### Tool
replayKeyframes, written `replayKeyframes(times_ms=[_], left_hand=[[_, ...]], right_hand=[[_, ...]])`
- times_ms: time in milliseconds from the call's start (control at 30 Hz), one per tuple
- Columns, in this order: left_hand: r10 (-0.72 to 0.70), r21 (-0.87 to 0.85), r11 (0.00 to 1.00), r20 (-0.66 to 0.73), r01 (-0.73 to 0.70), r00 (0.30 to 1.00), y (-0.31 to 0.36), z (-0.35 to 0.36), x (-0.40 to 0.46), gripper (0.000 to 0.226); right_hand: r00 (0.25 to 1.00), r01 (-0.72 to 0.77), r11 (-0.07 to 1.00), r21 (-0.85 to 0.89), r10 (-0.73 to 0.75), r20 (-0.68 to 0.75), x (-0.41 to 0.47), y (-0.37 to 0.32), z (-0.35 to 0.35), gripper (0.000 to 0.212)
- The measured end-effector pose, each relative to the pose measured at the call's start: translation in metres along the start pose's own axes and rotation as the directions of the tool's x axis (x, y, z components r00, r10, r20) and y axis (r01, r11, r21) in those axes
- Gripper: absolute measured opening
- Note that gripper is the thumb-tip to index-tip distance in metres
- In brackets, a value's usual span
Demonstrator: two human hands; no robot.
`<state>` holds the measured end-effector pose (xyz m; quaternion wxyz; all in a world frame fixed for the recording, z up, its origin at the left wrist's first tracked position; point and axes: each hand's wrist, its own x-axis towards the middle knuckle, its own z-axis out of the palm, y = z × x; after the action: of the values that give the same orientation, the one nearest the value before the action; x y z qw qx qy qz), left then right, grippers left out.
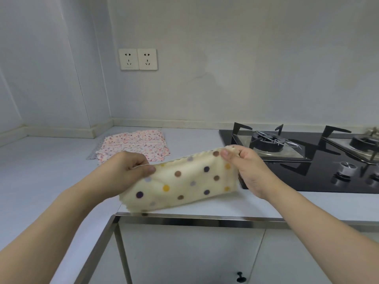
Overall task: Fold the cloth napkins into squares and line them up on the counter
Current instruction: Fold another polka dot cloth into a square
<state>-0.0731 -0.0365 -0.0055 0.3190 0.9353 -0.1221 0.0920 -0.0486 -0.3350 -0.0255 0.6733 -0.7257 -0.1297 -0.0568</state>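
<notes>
Two hands hold one cream polka-dot napkin at frame centre, above the front edge of the white counter. The left hand pinches the napkin's upper left corner between thumb and curled fingers; the right hand pinches the upper right corner likewise. The cloth hangs between them, slightly slack. A pink floral napkin lies flat on the counter behind, left of centre. A black gas hob occupies the right.

No readable text, label, brand, number or sign shows on anything in view.
</notes>
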Motion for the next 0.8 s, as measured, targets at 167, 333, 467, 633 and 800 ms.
replayKeyframes(times_ms=[167,333,467,633,800], left_hand=[[-0.001,-0.157,0.988,0.027,0.005,1.000,0.008,-0.005,0.001,0.016],[-0.089,-0.169,0.980,0.119,0.109,0.989,-0.021,0.016,0.003,0.018],[-0.092,0.074,0.993,0.055,0.088,0.994,-0.042,0.040,0.006,0.020],[-0.091,0.087,0.992,-0.004,0.091,0.996,-0.042,0.051,0.010,0.016],[-0.059,0.214,0.973,-0.157,0.092,0.986,-0.044,0.062,0.012,0.017]], right_hand=[[0.999,-0.045,0.998,0.047,0.045,0.001,0.010,-0.016,-0.006,0.011],[0.973,-0.221,0.960,-0.169,0.206,-0.102,0.041,0.014,-0.010,0.021],[0.958,-0.279,0.759,-0.588,0.176,-0.227,0.067,0.055,0.009,0.022],[0.966,-0.234,0.454,-0.860,0.008,-0.258,0.070,0.080,0.031,0.022],[0.964,-0.231,0.430,-0.873,-0.019,-0.265,0.067,0.078,0.031,0.024]])
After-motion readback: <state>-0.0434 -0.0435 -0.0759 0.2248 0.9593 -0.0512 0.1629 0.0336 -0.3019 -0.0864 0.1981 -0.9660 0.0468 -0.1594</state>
